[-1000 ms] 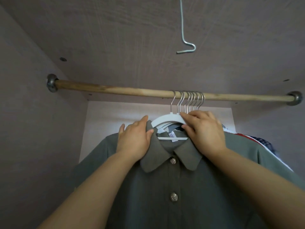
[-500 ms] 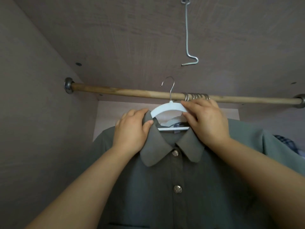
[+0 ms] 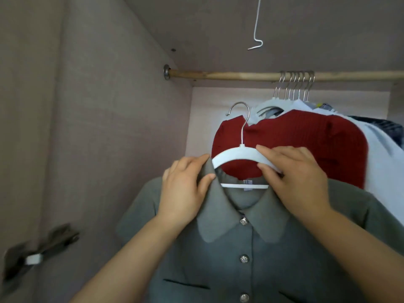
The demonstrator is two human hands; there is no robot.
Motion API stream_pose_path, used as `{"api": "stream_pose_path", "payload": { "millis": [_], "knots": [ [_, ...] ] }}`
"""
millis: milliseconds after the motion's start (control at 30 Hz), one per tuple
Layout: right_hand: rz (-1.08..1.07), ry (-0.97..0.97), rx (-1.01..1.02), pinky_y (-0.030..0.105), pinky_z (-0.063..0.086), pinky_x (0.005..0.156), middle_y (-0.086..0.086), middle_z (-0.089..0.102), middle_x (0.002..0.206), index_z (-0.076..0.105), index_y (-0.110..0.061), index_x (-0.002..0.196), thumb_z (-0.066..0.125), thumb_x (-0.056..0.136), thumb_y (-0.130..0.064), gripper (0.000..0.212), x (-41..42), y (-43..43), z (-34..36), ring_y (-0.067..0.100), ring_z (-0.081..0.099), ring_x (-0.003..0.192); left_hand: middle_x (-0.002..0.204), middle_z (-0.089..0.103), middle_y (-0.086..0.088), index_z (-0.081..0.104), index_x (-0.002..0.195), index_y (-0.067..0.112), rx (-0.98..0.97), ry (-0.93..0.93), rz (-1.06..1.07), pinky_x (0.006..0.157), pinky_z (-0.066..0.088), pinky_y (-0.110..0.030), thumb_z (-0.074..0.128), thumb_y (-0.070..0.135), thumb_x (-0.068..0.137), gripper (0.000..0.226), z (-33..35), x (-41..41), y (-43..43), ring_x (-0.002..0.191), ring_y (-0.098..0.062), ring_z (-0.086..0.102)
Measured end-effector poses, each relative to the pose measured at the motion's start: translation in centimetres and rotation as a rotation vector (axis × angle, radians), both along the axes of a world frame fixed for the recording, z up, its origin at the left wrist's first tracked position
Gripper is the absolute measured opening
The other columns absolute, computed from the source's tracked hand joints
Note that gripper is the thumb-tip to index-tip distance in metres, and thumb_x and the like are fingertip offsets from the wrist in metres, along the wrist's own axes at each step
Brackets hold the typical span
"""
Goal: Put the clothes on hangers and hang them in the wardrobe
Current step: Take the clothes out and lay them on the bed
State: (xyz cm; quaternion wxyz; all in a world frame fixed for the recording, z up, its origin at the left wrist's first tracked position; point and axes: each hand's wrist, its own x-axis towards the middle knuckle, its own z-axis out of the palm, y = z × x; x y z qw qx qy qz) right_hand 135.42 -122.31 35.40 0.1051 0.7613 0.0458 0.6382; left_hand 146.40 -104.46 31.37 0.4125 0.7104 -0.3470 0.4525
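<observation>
One grey-green shirt point(image 3: 251, 248) on one white hanger point(image 3: 231, 155), held below one rod point(image 3: 218, 75), left hand point(image 3: 185, 189) pinching collar, right hand point(image 3: 295, 178) pinching hanger, three buttons point(image 3: 244, 259), about seven hung hooks point(image 3: 295, 84), one red top point(image 3: 306, 138) behind

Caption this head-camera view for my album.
Left hand and right hand hold a grey-green shirt on a white hanger, its hook below the rail.

L hand point(image 3: 185, 189) pinches collar of grey shirt point(image 3: 251, 248); R hand point(image 3: 293, 178) grips white hanger point(image 3: 236, 154), hook free below rod point(image 3: 229, 75); red top point(image 3: 306, 138) hangs far right.
</observation>
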Motion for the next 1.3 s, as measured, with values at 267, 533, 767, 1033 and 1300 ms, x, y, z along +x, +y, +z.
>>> {"api": "stream_pose_path", "payload": {
  "millis": [267,533,767,1033,1300],
  "knots": [
    [0.210,0.073,0.086,0.031,0.042,0.066,0.001,0.067,0.092,0.069,-0.019,0.110,0.060,0.083,-0.024,0.029,-7.2,6.3,-8.2,0.029,0.055,0.078,0.112,0.061,-0.003,0.057,0.125,0.020,0.081,0.123,0.152,0.081,0.022,-0.021,0.064,0.027,0.084,0.041,-7.7,-11.1,8.4,0.103,-0.026,0.053],
    [0.312,0.108,0.116,0.025,0.041,0.067,0.002,0.069,0.091,0.070,-0.018,0.109,0.064,0.082,-0.017,0.028,-13.8,14.9,-13.6,0.029,0.057,0.076,0.109,0.061,-0.004,0.057,0.124,0.019,0.103,0.234,0.225,0.082,0.025,-0.024,0.064,0.025,0.085,0.040,-12.8,-20.3,17.5,0.102,-0.026,0.052],
    [0.402,0.267,0.201,0.030,0.045,0.069,0.000,0.068,0.092,0.070,-0.022,0.108,0.065,0.078,-0.020,0.031,-20.4,25.0,-18.1,0.026,0.058,0.080,0.105,0.062,-0.003,0.059,0.122,0.019,0.105,0.332,0.289,0.084,0.030,-0.029,0.064,0.023,0.083,0.039,-17.5,-28.9,28.1,0.095,-0.026,0.054],
    [0.600,0.310,0.130,0.025,0.048,0.061,-0.003,0.067,0.087,0.071,-0.023,0.104,0.056,0.081,-0.027,0.028,-26.0,38.5,-21.5,0.016,0.049,0.079,0.102,0.062,0.003,0.061,0.118,0.020,0.012,0.417,0.479,0.085,0.039,-0.034,0.058,0.028,0.081,0.037,-21.4,-39.2,41.6,0.095,-0.022,0.054],
    [1.007,0.316,0.069,0.026,0.047,0.060,0.002,0.068,0.085,0.072,-0.016,0.102,0.070,0.078,-0.012,0.024,-29.1,52.4,-22.7,0.019,0.052,0.080,0.103,0.062,0.003,0.061,0.118,0.022,-0.033,0.434,0.880,0.085,0.033,-0.032,0.063,0.025,0.083,0.035,-21.7,-49.3,53.5,0.095,-0.020,0.053]
  ]
}}
